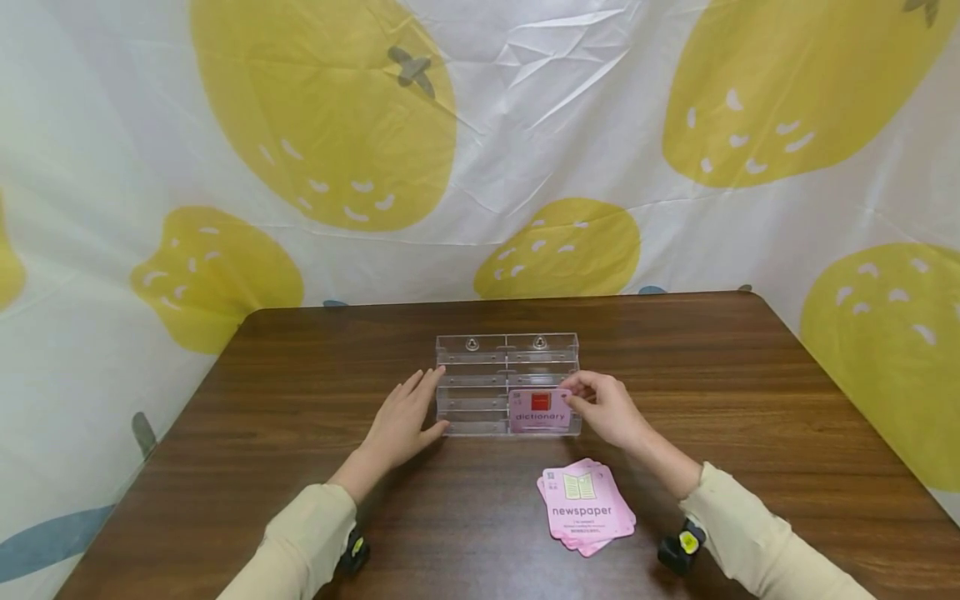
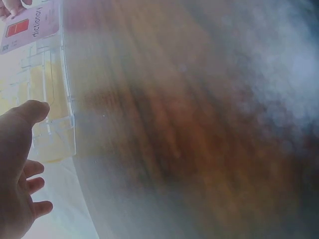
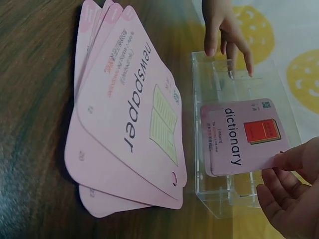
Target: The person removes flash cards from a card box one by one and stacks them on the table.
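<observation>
A clear plastic rack with two columns of tiered compartments stands on the table. My right hand pinches the right edge of a pink card printed "dictionary" with a red book. The card's lower edge sits at the front compartment of the right column; in the right wrist view the card overlaps the rack's front wall. My left hand rests against the rack's left side, fingers extended. In the left wrist view its thumb lies over the rack's edge.
A loose stack of pink cards, "newspaper" on top, lies on the brown wooden table in front of the rack, toward the right. Behind the table hangs a white cloth with yellow fruit prints.
</observation>
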`<state>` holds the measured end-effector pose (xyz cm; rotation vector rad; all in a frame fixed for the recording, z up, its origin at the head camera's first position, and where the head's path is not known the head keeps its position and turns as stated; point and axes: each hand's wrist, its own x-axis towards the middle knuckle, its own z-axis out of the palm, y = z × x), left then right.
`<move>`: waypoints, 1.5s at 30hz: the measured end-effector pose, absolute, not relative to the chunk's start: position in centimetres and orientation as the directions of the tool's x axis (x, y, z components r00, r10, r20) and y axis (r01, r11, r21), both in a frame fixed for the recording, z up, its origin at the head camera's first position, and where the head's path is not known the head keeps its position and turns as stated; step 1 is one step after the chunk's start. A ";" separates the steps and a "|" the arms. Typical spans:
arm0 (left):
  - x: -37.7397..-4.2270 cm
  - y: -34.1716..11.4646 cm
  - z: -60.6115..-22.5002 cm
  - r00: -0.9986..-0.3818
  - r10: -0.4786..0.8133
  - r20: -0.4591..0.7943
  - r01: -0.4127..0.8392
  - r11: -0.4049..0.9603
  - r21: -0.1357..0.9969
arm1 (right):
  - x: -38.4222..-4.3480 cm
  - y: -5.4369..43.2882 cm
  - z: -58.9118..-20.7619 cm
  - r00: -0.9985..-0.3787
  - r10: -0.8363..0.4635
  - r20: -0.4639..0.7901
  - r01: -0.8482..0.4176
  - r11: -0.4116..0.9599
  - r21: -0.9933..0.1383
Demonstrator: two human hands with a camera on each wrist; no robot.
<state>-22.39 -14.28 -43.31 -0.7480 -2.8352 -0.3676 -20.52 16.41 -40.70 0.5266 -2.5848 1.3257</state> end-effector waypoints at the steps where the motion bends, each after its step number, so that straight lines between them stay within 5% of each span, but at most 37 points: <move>1: -22.4 -14.3 -43.3 -0.855 0.458 0.241 0.505 0.842 0.189 | -20.5 16.4 -40.6 -0.917 -0.224 0.331 -0.399 0.533 -0.746; 31: -22.4 -14.2 -43.4 -0.858 0.449 0.247 0.498 0.845 0.195 | -19.2 17.2 -37.9 -0.916 -0.132 0.379 -0.391 0.508 -0.768; 45: -22.3 -14.3 -43.4 -0.843 0.458 0.280 0.516 0.837 0.182 | -18.2 18.1 -38.0 -0.957 -0.126 0.262 -0.290 0.453 -0.843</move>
